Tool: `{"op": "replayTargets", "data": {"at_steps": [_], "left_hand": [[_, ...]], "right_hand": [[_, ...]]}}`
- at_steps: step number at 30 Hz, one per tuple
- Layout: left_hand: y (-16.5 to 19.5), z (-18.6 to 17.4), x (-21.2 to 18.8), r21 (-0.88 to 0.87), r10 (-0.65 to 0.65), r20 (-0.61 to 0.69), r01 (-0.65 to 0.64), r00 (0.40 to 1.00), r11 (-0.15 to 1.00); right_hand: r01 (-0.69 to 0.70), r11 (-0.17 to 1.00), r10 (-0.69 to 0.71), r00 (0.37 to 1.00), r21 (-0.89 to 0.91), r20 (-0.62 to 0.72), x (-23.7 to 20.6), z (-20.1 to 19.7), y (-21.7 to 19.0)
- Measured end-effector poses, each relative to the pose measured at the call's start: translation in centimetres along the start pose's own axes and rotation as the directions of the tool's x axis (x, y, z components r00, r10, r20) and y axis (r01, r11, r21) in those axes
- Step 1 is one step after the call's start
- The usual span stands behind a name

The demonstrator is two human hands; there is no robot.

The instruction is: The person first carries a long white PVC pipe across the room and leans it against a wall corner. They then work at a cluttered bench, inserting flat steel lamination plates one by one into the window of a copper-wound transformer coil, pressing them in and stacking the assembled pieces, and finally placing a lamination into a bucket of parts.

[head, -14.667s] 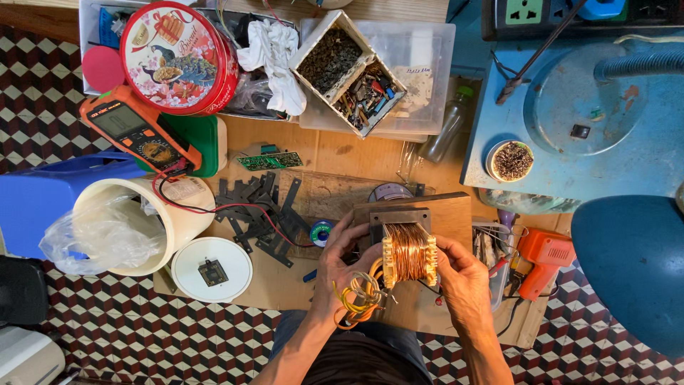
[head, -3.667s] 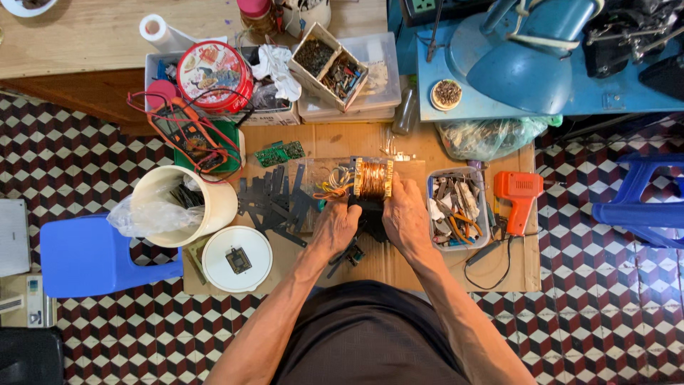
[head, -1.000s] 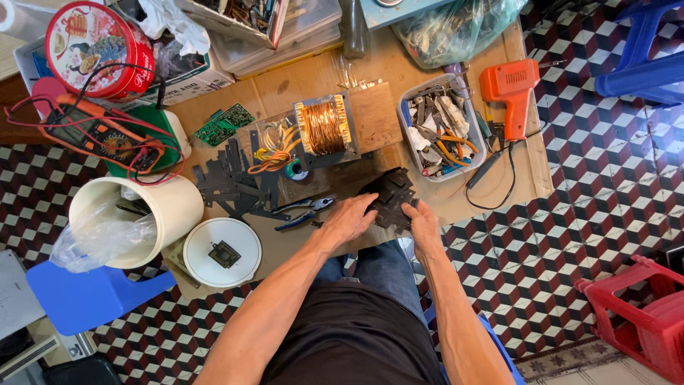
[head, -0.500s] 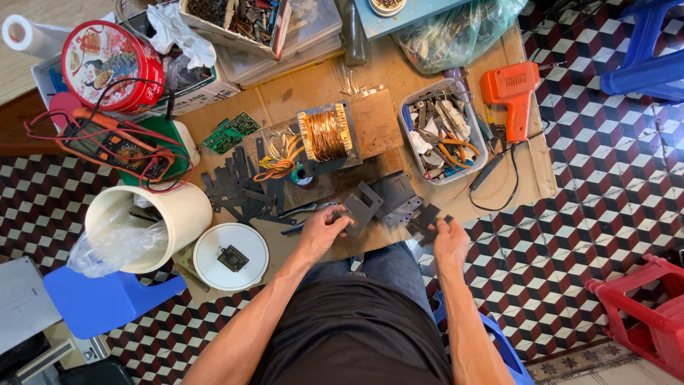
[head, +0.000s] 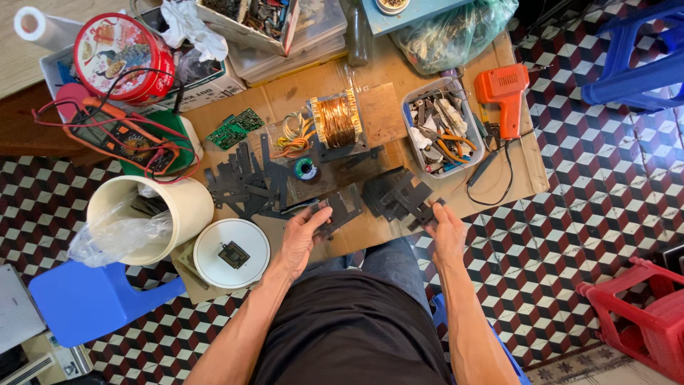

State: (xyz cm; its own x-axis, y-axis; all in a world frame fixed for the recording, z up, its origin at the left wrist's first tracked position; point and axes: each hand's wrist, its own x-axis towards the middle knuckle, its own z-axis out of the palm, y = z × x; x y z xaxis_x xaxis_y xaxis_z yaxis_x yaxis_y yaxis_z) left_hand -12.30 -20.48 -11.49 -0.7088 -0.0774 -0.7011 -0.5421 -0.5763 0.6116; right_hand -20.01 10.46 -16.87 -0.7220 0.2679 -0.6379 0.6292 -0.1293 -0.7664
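- We see bare cardboard between the left hand and right hand.
- Ahead, dark metal plates and the copper coil block us.
- The tool tray crowds our right; the white bucket and white lid hem our left.

Head view: from my head, looking straight down, fairly high above my hands.
Covers: cardboard sheet, tiled floor.
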Motion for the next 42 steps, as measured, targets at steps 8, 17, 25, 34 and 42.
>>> {"op": "replayTargets", "data": {"at_steps": [8, 17, 25, 34, 42], "left_hand": [[2.1, -1.8, -2.4, -0.073, 0.046, -0.095, -0.053, 0.994, 0.996], [4.2, -1.1, -3.8, -0.021, 0.054, -0.021, -0.055, 0.998, 0.998], [7.9, -2.9, -5.0, 0.081, 0.339, -0.217, -0.329, 0.915, 0.941], [13.1, -3.2, -1.7, -0.223, 0.308, -0.186, -0.346, 0.933, 0.912], [15.3, -2.5, 3.7, -0.068, 0.366, -0.193, -0.385, 0.910, 0.920]], "right_hand": [[0.210, 0.966, -0.228, 0.967, 0.151, 0.116, 0.6, 1.3, -0.7], [0.319, 0.947, -0.316, 0.884, 0.050, 0.344, -7.9, 2.4, -15.9], [0.366, 0.928, -0.356, 0.820, 0.069, 0.448, -6.5, 7.7, -19.7], [0.312, 0.943, -0.330, 0.813, 0.120, 0.479, -2.8, 12.2, -19.4], [0.470, 0.882, -0.364, 0.727, -0.035, 0.582, -0.1, 13.8, -19.1]]}}
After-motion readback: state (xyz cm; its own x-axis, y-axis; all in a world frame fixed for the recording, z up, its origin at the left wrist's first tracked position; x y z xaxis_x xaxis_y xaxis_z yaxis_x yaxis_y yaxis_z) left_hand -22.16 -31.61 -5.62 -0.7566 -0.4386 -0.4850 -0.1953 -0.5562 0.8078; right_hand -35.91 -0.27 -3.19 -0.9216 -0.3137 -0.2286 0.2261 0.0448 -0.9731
